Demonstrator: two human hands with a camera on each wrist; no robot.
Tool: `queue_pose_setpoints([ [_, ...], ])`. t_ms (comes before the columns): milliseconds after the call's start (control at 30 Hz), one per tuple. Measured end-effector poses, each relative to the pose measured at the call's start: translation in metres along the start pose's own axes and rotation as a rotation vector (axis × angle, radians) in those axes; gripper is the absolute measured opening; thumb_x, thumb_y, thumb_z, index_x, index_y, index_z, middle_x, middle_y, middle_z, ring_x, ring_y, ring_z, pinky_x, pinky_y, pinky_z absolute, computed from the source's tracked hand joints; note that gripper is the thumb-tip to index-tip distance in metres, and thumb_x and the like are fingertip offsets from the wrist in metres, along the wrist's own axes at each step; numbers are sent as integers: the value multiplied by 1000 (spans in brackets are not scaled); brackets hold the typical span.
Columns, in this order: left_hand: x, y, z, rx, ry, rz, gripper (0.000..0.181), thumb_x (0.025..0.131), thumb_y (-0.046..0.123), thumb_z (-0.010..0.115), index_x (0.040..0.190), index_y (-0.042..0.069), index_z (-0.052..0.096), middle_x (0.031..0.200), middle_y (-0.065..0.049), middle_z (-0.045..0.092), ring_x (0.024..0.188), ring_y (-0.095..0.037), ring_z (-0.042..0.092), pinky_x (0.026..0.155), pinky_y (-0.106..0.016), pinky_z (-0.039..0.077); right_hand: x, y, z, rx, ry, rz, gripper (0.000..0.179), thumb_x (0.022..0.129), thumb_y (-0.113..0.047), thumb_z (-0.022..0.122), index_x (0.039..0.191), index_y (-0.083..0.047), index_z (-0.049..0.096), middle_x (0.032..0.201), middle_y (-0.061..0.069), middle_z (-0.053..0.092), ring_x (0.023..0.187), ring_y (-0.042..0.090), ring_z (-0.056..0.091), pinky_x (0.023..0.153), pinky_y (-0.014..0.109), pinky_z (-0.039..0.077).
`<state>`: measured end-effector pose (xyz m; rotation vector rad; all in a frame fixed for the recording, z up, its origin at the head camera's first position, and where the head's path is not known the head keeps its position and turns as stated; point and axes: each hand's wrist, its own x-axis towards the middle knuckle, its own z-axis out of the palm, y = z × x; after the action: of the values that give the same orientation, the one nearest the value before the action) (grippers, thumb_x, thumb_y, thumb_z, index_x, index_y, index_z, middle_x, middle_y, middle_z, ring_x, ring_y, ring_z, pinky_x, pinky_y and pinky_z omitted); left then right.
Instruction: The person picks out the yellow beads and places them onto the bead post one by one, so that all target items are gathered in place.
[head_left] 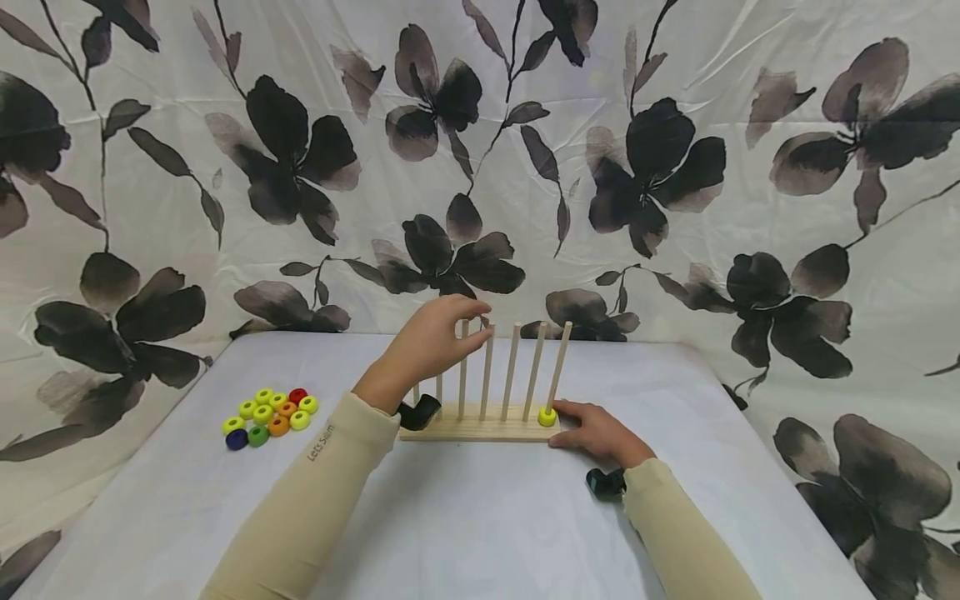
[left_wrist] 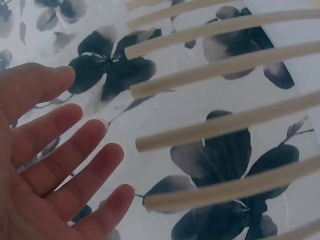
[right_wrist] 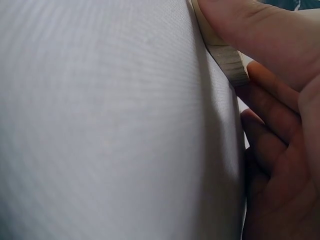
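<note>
A wooden peg stand (head_left: 480, 430) with a row of upright pegs (head_left: 512, 371) stands on the table. At its right end, the right hand (head_left: 600, 433) holds the base; the right wrist view shows the thumb and fingers on either side of the base's corner (right_wrist: 230, 62). Yellow beads or a single bead (head_left: 547, 417) sit at the foot of the rightmost peg; I cannot tell how many. Near the peg tops is the left hand (head_left: 433, 337). In the left wrist view its fingers (left_wrist: 90, 145) are loosely spread, apart from the pegs, with nothing held.
To the left on the white table (head_left: 360, 525) lies a group of loose beads: several yellow beads (head_left: 262, 414), a red bead (head_left: 297, 396), orange beads (head_left: 278, 426), a green bead (head_left: 258, 435) and a dark blue bead (head_left: 236, 439). Behind hangs a floral cloth (head_left: 540, 242).
</note>
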<state>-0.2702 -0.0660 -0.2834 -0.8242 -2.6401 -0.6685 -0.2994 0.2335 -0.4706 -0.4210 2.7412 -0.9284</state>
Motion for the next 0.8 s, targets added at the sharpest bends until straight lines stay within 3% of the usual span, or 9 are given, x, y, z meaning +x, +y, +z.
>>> queue_pose_setpoints([
  [300, -25, -18, -12, 11, -6, -57, 38, 92, 26, 66, 127, 10, 63, 129, -9, 63, 124, -28, 55, 105, -47, 45, -1, -1, 0, -22, -6, 4, 79, 79, -48, 75, 146, -19, 45, 152, 10, 41, 143, 35, 32, 115, 55, 29],
  [633, -45, -39, -21, 30, 52, -58, 38, 90, 25, 68, 124, 8, 64, 126, -11, 64, 121, -30, 57, 102, -49, 47, -1, 0, -2, -16, -12, 13, 79, 79, -42, 78, 146, -19, 45, 153, 11, 40, 144, 36, 32, 115, 56, 28],
  [800, -57, -50, -25, 44, 58, -91, 38, 91, 24, 67, 125, 8, 64, 127, -12, 63, 120, -32, 57, 100, -51, 47, 2, 2, 0, -7, -20, 1, 78, 79, -44, 77, 146, -22, 45, 154, 10, 39, 145, 35, 30, 116, 56, 27],
])
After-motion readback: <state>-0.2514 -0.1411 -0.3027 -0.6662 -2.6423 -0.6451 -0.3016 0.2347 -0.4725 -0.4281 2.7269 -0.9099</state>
